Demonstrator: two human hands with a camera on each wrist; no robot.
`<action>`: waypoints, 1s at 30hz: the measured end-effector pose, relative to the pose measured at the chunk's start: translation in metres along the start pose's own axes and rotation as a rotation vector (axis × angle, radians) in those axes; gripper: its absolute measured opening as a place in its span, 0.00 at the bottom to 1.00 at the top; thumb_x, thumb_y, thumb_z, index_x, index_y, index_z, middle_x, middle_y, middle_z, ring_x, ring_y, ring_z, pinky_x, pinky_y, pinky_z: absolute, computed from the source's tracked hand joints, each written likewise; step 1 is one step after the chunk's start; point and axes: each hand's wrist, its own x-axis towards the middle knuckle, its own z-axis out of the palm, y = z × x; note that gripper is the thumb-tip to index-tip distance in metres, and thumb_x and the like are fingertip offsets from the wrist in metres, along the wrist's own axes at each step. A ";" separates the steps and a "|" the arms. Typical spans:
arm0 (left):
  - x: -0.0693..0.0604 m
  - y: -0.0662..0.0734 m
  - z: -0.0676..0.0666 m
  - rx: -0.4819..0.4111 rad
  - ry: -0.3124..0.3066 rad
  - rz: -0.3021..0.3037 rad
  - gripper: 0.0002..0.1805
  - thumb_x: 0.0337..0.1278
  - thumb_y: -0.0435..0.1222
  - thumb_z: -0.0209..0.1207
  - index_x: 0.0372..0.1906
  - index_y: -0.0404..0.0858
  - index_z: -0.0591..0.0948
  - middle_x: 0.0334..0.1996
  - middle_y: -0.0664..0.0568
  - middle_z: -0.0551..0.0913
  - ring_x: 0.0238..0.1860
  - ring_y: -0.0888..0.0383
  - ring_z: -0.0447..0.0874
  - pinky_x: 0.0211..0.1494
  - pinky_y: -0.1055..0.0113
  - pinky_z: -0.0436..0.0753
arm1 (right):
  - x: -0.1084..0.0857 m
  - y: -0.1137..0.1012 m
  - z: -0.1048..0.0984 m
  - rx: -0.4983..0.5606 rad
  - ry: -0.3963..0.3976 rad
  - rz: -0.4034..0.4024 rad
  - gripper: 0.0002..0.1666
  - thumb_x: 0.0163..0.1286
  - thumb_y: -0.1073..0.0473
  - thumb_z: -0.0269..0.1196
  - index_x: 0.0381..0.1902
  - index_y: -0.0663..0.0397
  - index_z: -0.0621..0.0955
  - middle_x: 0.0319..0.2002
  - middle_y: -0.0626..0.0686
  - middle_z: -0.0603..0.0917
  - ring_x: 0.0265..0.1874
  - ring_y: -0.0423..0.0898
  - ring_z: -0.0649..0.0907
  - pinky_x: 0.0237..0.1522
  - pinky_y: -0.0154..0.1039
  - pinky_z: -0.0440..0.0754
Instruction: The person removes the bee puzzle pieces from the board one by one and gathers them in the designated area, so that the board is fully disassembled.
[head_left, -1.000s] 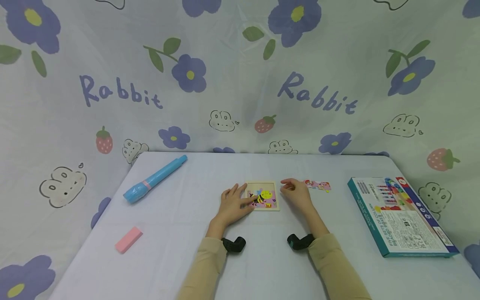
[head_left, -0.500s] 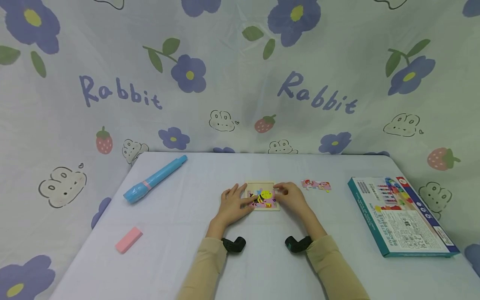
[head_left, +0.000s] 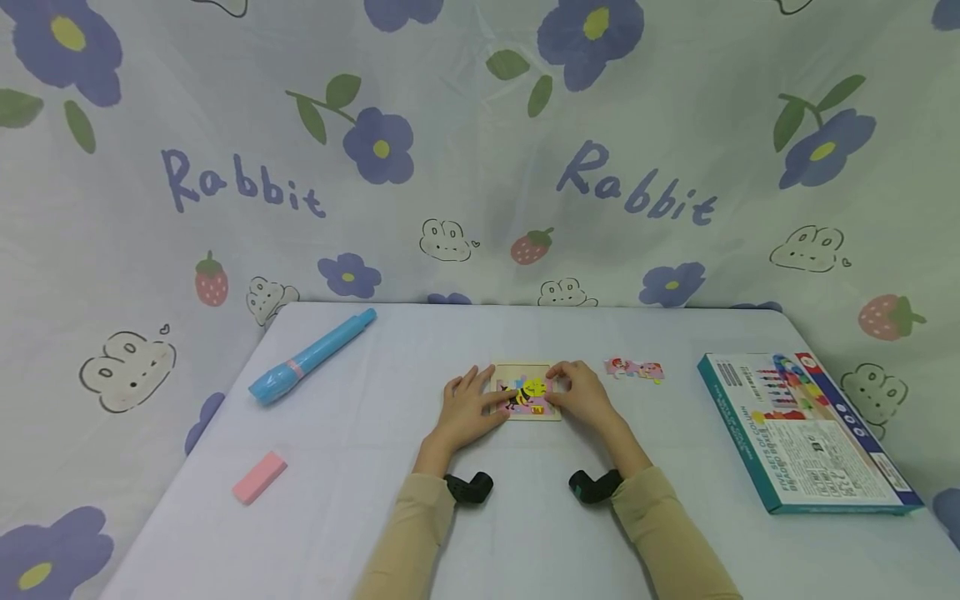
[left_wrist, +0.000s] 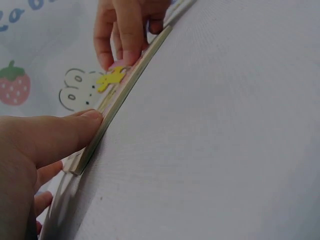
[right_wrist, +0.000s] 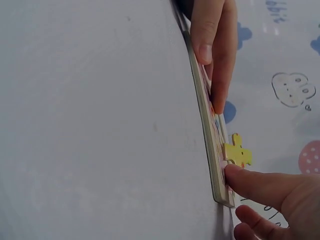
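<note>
A small wooden puzzle tray [head_left: 522, 365] lies flat at the middle of the table. Pieces in its lower part make up a bee picture [head_left: 519, 399] on pink. My left hand [head_left: 467, 410] rests along its left side with fingers spread, the thumb pressing on the near part. At the right side my right hand [head_left: 587, 398] pinches a yellow puzzle piece [right_wrist: 239, 154] between thumb and finger. The piece tilts up from the tray in both wrist views; its lower end is partly hidden by the fingers. More pink puzzle pieces [head_left: 635, 369] lie right of the tray.
A flat boxed set [head_left: 813, 442] lies at the right of the table. A blue pen-shaped case [head_left: 311, 358] is at the back left, and a pink eraser-like block [head_left: 259, 477] at the front left. A printed cloth [head_left: 480, 150] hangs behind the table.
My right hand has moved left from beside the loose pieces to the tray's right edge, carrying the piece. The left hand has stayed on the tray.
</note>
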 end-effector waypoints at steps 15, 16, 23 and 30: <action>0.000 0.000 0.001 0.012 -0.005 -0.013 0.21 0.58 0.53 0.54 0.56 0.58 0.77 0.70 0.49 0.58 0.71 0.45 0.47 0.66 0.45 0.47 | 0.001 0.003 -0.003 0.219 -0.014 0.062 0.11 0.58 0.64 0.65 0.40 0.56 0.77 0.35 0.55 0.83 0.35 0.46 0.80 0.37 0.38 0.76; 0.000 0.000 0.001 0.011 -0.004 -0.012 0.21 0.58 0.53 0.54 0.56 0.58 0.78 0.70 0.48 0.58 0.71 0.44 0.47 0.66 0.45 0.47 | 0.001 0.003 -0.004 0.233 -0.014 0.066 0.11 0.59 0.64 0.65 0.40 0.57 0.77 0.35 0.55 0.83 0.36 0.47 0.80 0.37 0.38 0.76; 0.000 0.001 0.000 0.003 0.003 -0.001 0.21 0.58 0.53 0.54 0.56 0.57 0.78 0.69 0.48 0.58 0.71 0.44 0.48 0.66 0.45 0.47 | -0.002 0.007 -0.012 0.260 0.006 0.110 0.12 0.60 0.61 0.64 0.42 0.57 0.77 0.37 0.57 0.83 0.38 0.48 0.80 0.40 0.40 0.75; -0.001 0.001 -0.001 0.012 -0.003 -0.004 0.21 0.58 0.53 0.54 0.56 0.57 0.78 0.69 0.47 0.58 0.71 0.43 0.48 0.66 0.44 0.48 | -0.006 0.020 -0.026 0.284 0.025 0.154 0.15 0.61 0.61 0.63 0.45 0.58 0.77 0.40 0.59 0.82 0.38 0.49 0.79 0.37 0.37 0.75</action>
